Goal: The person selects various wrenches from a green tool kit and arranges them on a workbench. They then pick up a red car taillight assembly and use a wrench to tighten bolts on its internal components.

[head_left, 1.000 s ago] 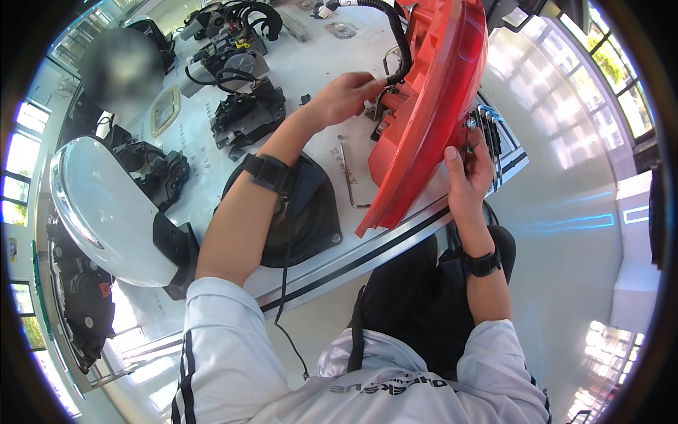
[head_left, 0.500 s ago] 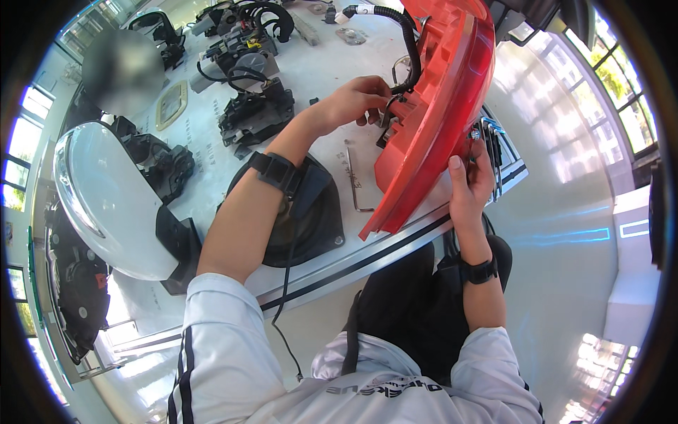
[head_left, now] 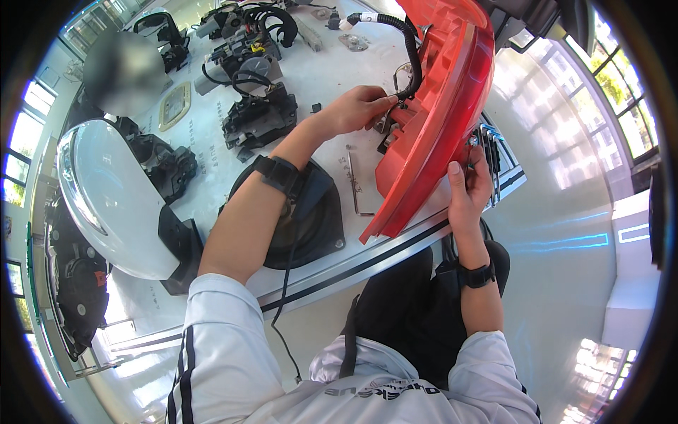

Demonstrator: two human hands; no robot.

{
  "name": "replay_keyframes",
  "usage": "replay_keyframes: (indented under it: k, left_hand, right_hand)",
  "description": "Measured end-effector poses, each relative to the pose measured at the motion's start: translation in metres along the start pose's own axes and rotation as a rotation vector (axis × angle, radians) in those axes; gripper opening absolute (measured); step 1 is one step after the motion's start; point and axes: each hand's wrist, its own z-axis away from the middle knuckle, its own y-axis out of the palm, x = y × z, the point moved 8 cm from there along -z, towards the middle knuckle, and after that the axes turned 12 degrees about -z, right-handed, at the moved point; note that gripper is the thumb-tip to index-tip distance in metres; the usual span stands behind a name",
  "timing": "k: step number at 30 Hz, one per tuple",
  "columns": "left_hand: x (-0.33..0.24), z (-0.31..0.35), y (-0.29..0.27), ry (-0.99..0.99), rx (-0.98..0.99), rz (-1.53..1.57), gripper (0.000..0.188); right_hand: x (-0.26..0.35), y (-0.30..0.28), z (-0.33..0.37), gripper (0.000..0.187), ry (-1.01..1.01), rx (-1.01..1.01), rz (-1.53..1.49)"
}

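Observation:
A red car tail light point(head_left: 441, 134) stands tilted at the table's right end, its ribbed back facing left. Behind it, my left hand point(head_left: 360, 109) has thumb and fingertips pinched on the black wiring harness point(head_left: 411, 63), where the corrugated tube meets the housing. Part of the grip is hidden by the fingers. Against the outer lens on the other side is my right hand point(head_left: 469, 185), fingers curled and thumb up by the lower edge, gripping the light. Just above those fingertips a small shiny metal piece point(head_left: 474, 142) shows.
An L-shaped hex key point(head_left: 354, 187) lies left of the light. Under my left forearm sits a round black speaker point(head_left: 321, 230). Farther left are a white side mirror point(head_left: 113, 198) and black latch-like parts point(head_left: 261, 116). Several dark-handled tools point(head_left: 496, 159) line the table's right edge.
My left fingers have shifted slightly right and closed onto the harness by the housing. My right hand has dropped slightly along the lens. The tail light has barely moved.

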Motion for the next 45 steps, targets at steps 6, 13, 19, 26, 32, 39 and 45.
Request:
replay_keyframes:
  k: [6, 13, 19, 26, 32, 39, 45]
  left_hand:
    - [0.005, -0.001, 0.005, 0.019, 0.075, 0.076, 0.026]
    - [0.008, -0.006, 0.007, 0.086, 0.05, 0.113, 0.02]
    - [0.003, 0.0, 0.003, -0.026, -0.02, 0.035, 0.022]
    - [0.005, -0.003, 0.009, 0.029, 0.062, 0.012, 0.02]
    - [-0.001, 0.006, 0.005, 0.047, 0.055, 0.041, 0.016]
    - [0.013, 0.026, -0.031, -0.155, 0.101, -0.796, 0.028]
    - [0.018, 0.043, -0.024, -0.372, 0.254, -0.896, 0.037]
  right_hand:
    - [0.002, 0.001, 0.0, 0.023, -0.016, 0.006, 0.001]
    - [-0.001, 0.001, 0.0, 0.024, -0.002, 0.011, 0.002]
    - [-0.002, 0.001, 0.001, 0.022, -0.005, 0.017, -0.003]
    - [0.001, 0.002, 0.001, 0.022, -0.006, 0.012, -0.016]
    - [0.002, 0.002, 0.002, 0.023, -0.02, -0.018, -0.005]
    - [0.003, 0.002, 0.001, 0.022, -0.007, 0.003, 0.008]
    - [0.003, 0.004, -0.001, 0.019, 0.019, 0.019, -0.013]
